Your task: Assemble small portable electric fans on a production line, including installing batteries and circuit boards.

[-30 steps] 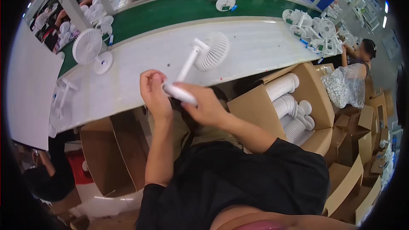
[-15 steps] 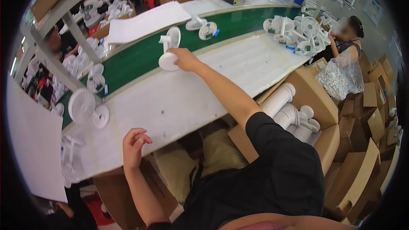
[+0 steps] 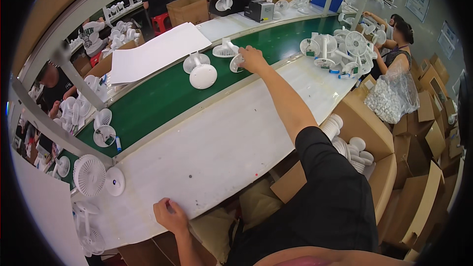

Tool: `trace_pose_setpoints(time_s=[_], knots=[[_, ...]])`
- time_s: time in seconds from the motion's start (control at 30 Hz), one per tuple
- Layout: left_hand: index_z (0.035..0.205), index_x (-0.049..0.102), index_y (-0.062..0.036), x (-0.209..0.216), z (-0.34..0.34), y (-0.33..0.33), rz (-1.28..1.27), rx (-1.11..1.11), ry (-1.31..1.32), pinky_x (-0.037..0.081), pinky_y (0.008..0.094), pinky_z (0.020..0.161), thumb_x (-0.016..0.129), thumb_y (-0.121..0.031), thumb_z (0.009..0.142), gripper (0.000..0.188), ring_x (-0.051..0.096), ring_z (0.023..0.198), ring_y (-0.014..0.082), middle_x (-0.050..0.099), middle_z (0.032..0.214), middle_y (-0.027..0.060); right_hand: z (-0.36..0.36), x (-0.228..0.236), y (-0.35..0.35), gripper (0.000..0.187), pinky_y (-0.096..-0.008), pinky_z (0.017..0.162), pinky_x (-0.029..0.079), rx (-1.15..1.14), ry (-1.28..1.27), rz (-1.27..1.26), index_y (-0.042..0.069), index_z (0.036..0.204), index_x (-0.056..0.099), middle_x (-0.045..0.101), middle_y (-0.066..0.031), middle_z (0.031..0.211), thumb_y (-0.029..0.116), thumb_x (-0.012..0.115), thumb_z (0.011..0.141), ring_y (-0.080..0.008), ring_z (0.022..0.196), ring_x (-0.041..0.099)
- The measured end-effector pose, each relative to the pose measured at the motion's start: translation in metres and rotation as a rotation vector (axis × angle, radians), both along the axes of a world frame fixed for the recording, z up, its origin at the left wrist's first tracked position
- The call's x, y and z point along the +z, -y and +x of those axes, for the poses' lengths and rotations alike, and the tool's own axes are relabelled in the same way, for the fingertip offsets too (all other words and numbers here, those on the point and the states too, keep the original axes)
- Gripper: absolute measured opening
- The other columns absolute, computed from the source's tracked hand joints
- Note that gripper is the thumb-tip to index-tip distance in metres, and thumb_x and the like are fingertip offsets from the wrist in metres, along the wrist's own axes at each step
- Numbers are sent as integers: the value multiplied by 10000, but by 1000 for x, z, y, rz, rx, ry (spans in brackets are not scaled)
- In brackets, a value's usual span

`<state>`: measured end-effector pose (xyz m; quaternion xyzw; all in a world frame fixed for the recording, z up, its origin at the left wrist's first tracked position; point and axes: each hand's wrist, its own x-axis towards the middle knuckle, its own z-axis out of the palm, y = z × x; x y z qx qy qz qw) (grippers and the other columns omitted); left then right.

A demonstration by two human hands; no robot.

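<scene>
My right hand (image 3: 252, 59) reaches across to the green conveyor belt, its fingers closed on the round base (image 3: 237, 63) of a small white desk fan. That fan's ribbed head (image 3: 224, 49) rests on the belt just beyond. To its left, another white fan (image 3: 203, 76) lies on the belt, its round base facing me. My left hand (image 3: 171, 216) hangs at the near edge of the white worktable (image 3: 197, 143), empty, with fingers loosely curled and apart.
A fan (image 3: 90, 175) stands at the left table end. Several fans (image 3: 340, 49) cluster at the right, near a seated co-worker. A cardboard box (image 3: 364, 123) of white round parts stands at my right. Beyond the green belt (image 3: 162, 103) lies a white sheet (image 3: 157, 51); another person is behind it.
The fan that my right hand held now lies on the belt, released. That hand has moved right to the other fan. My left hand has moved down to the table's near edge.
</scene>
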<state>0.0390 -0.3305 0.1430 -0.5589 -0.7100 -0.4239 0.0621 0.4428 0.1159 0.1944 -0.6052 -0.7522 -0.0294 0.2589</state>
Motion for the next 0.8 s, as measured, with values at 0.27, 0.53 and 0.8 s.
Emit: trace_pose_setpoints(time_s=[0.27, 0.53, 0.8], knots=[[898, 608, -21, -5, -11, 28, -55, 27, 39, 444, 340, 664, 568, 14, 768, 140, 516, 709, 263, 562, 796, 98, -11, 5, 54, 290, -370, 777, 499, 89, -370, 140, -4, 1013, 603, 615, -194, 991, 249, 652, 880, -329, 848, 610], [895, 616, -26, -9, -28, 19, 66, -38, 133, 456, 319, 687, 569, 6, 773, 135, 539, 719, 244, 603, 814, 97, 5, 30, 208, 266, -331, 740, 476, -218, -938, 253, -11, 895, 573, 595, -125, 817, 251, 599, 930, -246, 795, 574], [965, 615, -6, 61, 66, 28, -81, -648, 768, 455, 286, 808, 534, -10, 836, 152, 572, 861, 203, 634, 922, 92, -61, 21, 349, 275, -239, 637, 389, -175, -1437, 326, 56, 855, 533, 464, -3, 753, 262, 451, 1017, -81, 689, 404]])
